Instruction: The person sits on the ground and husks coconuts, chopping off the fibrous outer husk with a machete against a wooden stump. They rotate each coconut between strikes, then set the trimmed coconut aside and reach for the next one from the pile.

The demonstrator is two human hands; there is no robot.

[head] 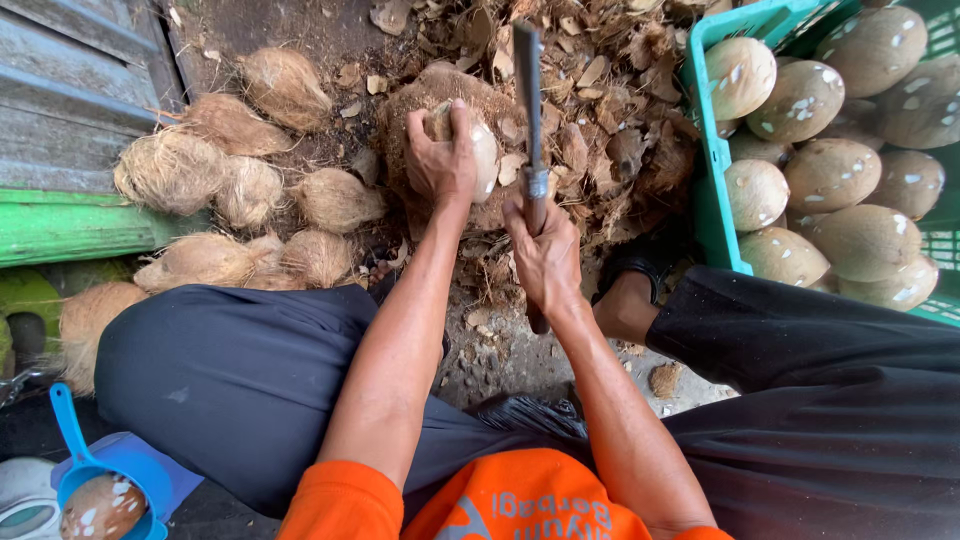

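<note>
My left hand (440,160) grips a partly peeled coconut (484,150) and presses it onto a rough brown chopping block (420,95). My right hand (545,255) is closed around the handle of a long cleaver (528,90). Its blade points away from me and stands just right of the coconut. My legs in black trousers (230,370) spread to both sides.
Several husked brown coconuts (240,190) lie on the ground to the left. A green crate (715,190) at the right holds several peeled pale coconuts (830,170). Shell chips (610,110) litter the dirt. A blue scoop (80,460) with a coconut sits bottom left.
</note>
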